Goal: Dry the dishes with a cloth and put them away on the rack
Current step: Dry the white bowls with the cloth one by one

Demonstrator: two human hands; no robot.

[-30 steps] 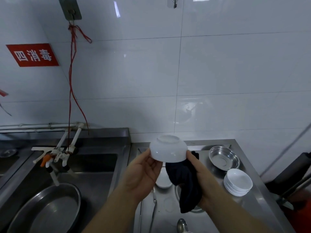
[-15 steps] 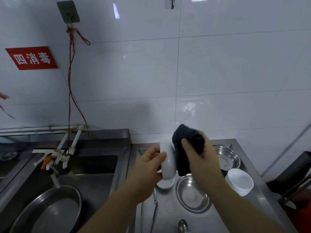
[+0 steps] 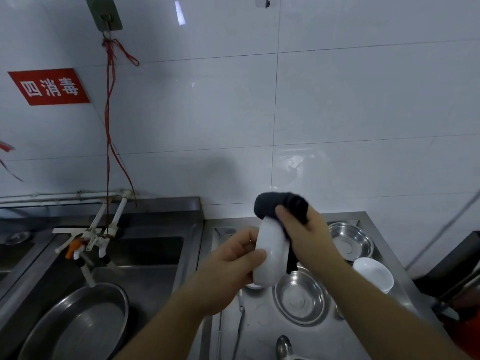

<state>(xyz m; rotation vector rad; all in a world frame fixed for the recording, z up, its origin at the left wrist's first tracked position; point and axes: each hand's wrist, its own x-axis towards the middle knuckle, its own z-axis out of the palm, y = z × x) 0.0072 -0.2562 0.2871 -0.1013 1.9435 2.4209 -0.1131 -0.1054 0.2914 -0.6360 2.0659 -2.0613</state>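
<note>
Turned on edge now, bowl [image 3: 271, 252], no longer upside down. Left hand [image 3: 233, 266] gripping its back above the counter [image 3: 363, 331]; right hand [image 3: 309, 240] clutching cloth [image 3: 281, 205], pressing inside. Probably drying the inside; rack not visible.

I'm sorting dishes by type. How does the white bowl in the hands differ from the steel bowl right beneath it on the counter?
The white bowl is glossy white and opaque; the steel bowl is shiny bare metal. The white bowl is held up on its side, gripped by the left hand, with the right hand pressing a dark cloth into it; the steel bowl sits upright and untouched on the counter. Both are round.
</note>
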